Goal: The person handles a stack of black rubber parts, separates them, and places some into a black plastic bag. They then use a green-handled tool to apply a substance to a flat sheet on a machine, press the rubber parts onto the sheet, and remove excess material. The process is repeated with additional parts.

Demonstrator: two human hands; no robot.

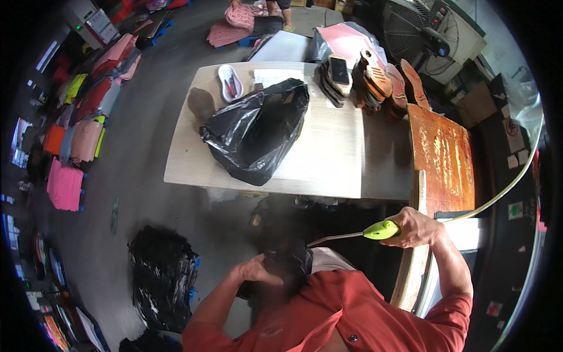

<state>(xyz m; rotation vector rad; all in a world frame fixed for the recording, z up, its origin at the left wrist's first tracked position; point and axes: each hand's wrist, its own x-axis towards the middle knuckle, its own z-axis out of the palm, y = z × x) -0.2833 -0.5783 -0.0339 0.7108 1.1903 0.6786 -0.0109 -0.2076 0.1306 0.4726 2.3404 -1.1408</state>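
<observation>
In my right hand [415, 227] is a green air blow gun [381, 230], fingers wrapped around its body. Its thin metal nozzle [337, 237] points left, toward my lap. My left hand [258, 271] is curled at a black, smeared item [287, 258] close to my chest; its kind cannot be made out. The nozzle tip ends right beside that dark item. A pale hose [504, 190] curves up along the right side, behind my right wrist. Ahead, an open black plastic bag [258, 135] lies slumped on the light wooden table [331, 167].
Shoe-sole-shaped templates [375, 82] and a phone [339, 70] on a stack occupy the table's far right. A white tray [227, 76] sits far left. An orange-stained board [443, 155] stands right, a large fan [419, 35] beyond. Black pieces [161, 276] are heaped on the left floor.
</observation>
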